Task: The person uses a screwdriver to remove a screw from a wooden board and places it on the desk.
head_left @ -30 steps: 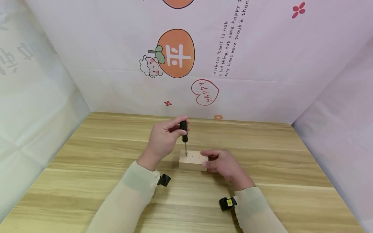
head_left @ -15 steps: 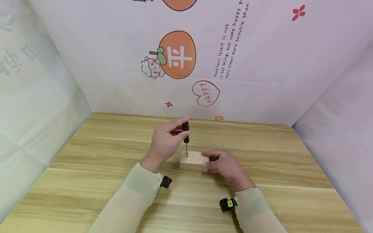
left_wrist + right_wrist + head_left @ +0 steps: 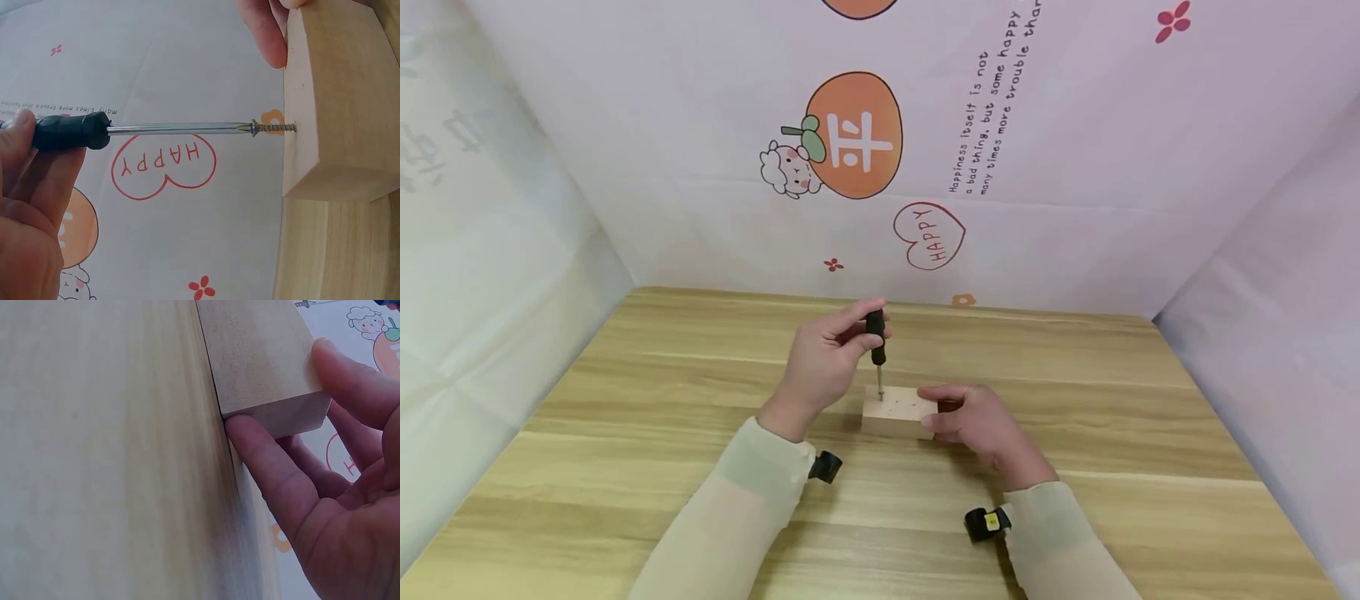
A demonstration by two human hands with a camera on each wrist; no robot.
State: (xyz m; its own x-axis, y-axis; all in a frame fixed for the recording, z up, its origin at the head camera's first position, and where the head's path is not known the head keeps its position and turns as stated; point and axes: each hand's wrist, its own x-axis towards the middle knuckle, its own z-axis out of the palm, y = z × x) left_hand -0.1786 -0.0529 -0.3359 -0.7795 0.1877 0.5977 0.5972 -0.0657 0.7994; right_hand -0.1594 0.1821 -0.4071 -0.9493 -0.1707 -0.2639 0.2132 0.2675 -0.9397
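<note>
My left hand pinches the black handle of a screwdriver between thumb and fingers. The screwdriver stands nearly upright, and its steel shaft ends at the head of a screw. That screw's point is in the top face of a pale wooden block, with much of its thread showing above the wood. Several small dark holes dot the same face. At the block's right end my right hand grips it, thumb and fingers spread across the edges. In the right wrist view a fingertip touches the block's lower corner.
The block lies on a wood-grain table. A printed white cloth hangs behind the table's back edge, with more pale cloth at both sides. Small black cameras are strapped at both wrists.
The head view shifts slightly down and back up. Both hands keep their grips, and the screwdriver stays on the screw.
</note>
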